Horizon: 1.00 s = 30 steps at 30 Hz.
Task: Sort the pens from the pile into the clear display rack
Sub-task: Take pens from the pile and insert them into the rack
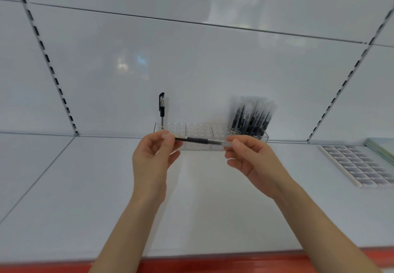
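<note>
A black pen [200,140] lies level in the air between my two hands, just in front of the clear display rack [198,131] on the white shelf. My left hand [154,155] pinches its left end, which looks like a clear cap. Its right end is pinched by my right hand [251,159]. One black pen [162,107] stands upright in the rack's far-left hole. A bunch of several wrapped black pens [251,117] stands in the rack's right end. The rack's middle holes hold nothing.
The rack sits against the white back panel [191,70]. A flat sheet of small printed squares [358,164] lies at the right, with a greenish stack [381,148] beyond it. The shelf has a red front edge [213,262].
</note>
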Each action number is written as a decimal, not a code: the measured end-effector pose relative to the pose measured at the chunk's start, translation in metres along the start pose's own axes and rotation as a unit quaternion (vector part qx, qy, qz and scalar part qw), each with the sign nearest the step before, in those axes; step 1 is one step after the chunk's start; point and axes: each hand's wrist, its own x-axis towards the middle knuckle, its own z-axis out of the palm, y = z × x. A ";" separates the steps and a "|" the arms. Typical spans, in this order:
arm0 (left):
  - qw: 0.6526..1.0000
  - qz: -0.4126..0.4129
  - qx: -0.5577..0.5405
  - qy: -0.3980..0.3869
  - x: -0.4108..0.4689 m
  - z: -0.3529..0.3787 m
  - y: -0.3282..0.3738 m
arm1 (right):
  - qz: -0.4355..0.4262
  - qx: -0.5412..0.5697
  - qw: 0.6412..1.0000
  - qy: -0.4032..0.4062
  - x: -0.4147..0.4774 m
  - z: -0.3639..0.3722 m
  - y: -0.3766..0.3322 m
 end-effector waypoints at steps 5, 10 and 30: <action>0.945 0.084 0.299 -0.105 -0.002 -0.002 -0.016 | -0.080 0.007 0.991 0.112 0.019 -0.015 -0.013; 0.686 0.127 0.670 -0.254 -0.012 -0.010 -0.043 | -0.239 -0.231 0.915 0.229 0.045 -0.035 -0.048; 0.603 0.057 0.729 -0.320 -0.013 -0.017 -0.057 | -0.282 -0.508 0.797 0.164 0.088 -0.043 -0.050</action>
